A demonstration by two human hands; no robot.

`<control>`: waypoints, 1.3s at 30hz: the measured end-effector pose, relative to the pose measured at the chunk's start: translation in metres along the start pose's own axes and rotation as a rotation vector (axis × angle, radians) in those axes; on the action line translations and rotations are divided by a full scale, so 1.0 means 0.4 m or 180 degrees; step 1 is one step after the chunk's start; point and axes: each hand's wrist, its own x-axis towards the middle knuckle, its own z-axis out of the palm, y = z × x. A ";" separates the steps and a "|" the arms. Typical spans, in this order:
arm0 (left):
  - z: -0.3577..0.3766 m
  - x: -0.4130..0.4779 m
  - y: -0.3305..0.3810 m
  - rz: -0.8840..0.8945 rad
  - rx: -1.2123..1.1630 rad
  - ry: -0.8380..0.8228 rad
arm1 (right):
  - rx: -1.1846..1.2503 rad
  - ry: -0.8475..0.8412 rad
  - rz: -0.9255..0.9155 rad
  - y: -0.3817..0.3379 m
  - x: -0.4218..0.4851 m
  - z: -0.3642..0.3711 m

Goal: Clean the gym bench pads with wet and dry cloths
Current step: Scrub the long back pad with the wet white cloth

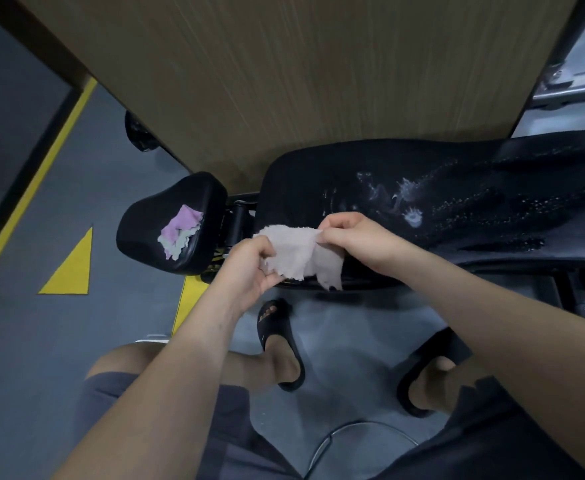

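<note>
I hold a pale pinkish-grey cloth (299,252) spread between both hands above the near edge of the long black bench pad (457,209). My left hand (249,265) grips its left side and my right hand (350,237) pinches its upper right edge. The long pad shows wet streaks and droplets across its middle. To its left sits the small black seat pad (145,233), and a pink cloth over a pale green one (180,232) lie crumpled on it.
A wooden panel (284,81) rises behind the bench. The grey floor carries yellow lines and a yellow triangle (73,268). My feet in black slides (280,344) stand below the bench. Metal frame parts (568,84) are at the upper right.
</note>
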 end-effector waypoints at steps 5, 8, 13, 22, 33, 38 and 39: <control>0.008 0.005 -0.010 -0.0065 -0.1359 -0.0374 | 0.0384 0.0049 -0.0079 -0.003 -0.017 0.011; 0.020 -0.009 -0.045 -0.0421 -0.0715 -0.0458 | 0.0544 0.0154 -0.0174 -0.009 -0.030 0.011; 0.039 -0.012 -0.047 -0.0053 -0.0354 -0.0195 | 0.0661 0.0347 0.0010 -0.018 -0.053 0.002; 0.086 -0.022 -0.067 -0.0617 0.0372 -0.0462 | 0.1827 0.0410 0.0249 -0.055 -0.101 0.017; 0.092 -0.061 -0.091 0.0314 0.0637 -0.0355 | 0.1636 0.0181 0.1844 -0.045 -0.162 -0.009; 0.064 -0.064 -0.113 0.0687 0.0677 -0.0102 | 0.2026 0.0733 0.1616 -0.043 -0.166 0.008; 0.061 -0.065 -0.117 0.0721 0.0610 -0.0096 | 0.2057 0.0767 0.1605 -0.037 -0.164 0.009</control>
